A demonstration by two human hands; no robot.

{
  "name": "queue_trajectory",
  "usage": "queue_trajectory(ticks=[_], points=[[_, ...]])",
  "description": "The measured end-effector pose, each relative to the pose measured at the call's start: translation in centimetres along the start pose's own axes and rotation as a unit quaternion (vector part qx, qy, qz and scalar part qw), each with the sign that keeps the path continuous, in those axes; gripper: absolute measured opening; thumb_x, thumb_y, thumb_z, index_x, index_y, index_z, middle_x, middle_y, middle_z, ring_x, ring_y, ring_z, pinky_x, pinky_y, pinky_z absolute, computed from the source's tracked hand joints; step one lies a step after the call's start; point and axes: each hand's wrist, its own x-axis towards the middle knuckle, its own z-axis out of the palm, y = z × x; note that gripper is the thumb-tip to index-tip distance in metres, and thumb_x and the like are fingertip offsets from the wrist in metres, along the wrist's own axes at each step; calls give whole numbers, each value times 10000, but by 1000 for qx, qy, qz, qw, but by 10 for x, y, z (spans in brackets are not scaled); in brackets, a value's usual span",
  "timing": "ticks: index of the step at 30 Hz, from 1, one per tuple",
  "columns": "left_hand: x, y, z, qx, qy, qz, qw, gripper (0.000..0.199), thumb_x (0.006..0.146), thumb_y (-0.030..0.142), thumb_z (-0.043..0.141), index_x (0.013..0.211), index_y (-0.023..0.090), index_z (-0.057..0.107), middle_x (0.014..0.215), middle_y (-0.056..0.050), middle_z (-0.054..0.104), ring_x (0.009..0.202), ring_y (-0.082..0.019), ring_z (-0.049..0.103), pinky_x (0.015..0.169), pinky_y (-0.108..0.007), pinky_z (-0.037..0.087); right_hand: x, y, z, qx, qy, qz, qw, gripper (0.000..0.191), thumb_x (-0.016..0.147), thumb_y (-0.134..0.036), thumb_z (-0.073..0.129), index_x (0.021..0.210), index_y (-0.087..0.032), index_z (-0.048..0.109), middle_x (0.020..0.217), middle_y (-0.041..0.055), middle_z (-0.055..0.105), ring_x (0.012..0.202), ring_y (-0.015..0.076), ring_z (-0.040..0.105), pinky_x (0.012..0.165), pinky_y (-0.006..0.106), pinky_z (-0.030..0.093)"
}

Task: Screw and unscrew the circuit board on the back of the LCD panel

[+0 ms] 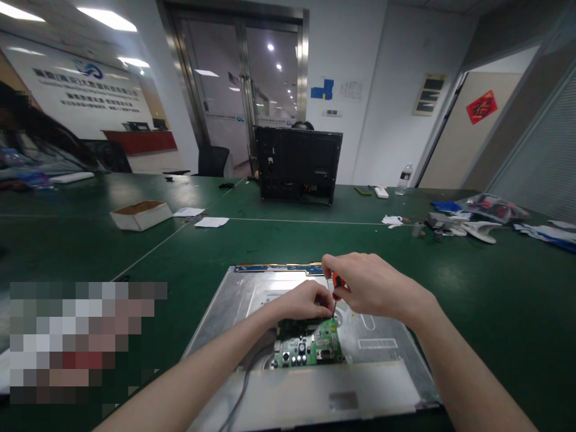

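Observation:
A flat metal display panel [382, 345] lies in front of me, with a green circuit board [310, 348] on its back. My right hand [378, 285] grips a screwdriver [337, 283] by its red-and-black handle, shaft pointing down at the board's upper right corner. Beside the shaft, my left hand [308, 301] has its fingers pinched together close to that corner; what they hold, if anything, is hidden. Along the panel's far edge runs a narrow blue circuit strip [270, 269]. A grey cable [245, 384] trails from the board's left side toward me.
A black monitor housing [299, 165] stands upright across the green table [252, 240]. Left of it sit an open box [141, 216] and white papers [211, 222]. Rightward are a bottle [404, 179], a plastic bag [492, 207] and small parts. Another person [36, 132] is at far left.

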Motion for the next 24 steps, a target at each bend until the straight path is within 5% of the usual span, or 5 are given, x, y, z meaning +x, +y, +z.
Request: queue_trajectory(ticks=[11, 19, 24], points=[[-2, 0, 1, 16, 16, 9, 1000, 69, 688, 119, 642, 728, 130, 697, 663, 11, 637, 634, -121, 563, 612, -195, 409, 9, 1, 3, -106, 14, 133, 985, 374, 899, -471, 464, 787, -187, 680, 745, 97, 680, 678, 230, 637, 502, 289, 291], [-2, 3, 0, 6, 5, 7, 1000, 93, 683, 95, 611, 709, 126, 695, 646, 14, 630, 604, -112, 547, 592, -189, 404, 3, 2, 1, -80, 14, 62, 995, 124, 832, -242, 523, 915, -184, 595, 798, 58, 676, 675, 186, 611, 500, 277, 249], [-1, 2, 0, 7, 5, 3, 1000, 82, 675, 105, 626, 717, 132, 691, 649, 18, 630, 619, -119, 557, 594, -192, 406, -1, 2, -3, -42, -6, 30, 999, 160, 800, -247, 591, 945, -186, 559, 852, 48, 674, 727, 181, 609, 524, 272, 276]])
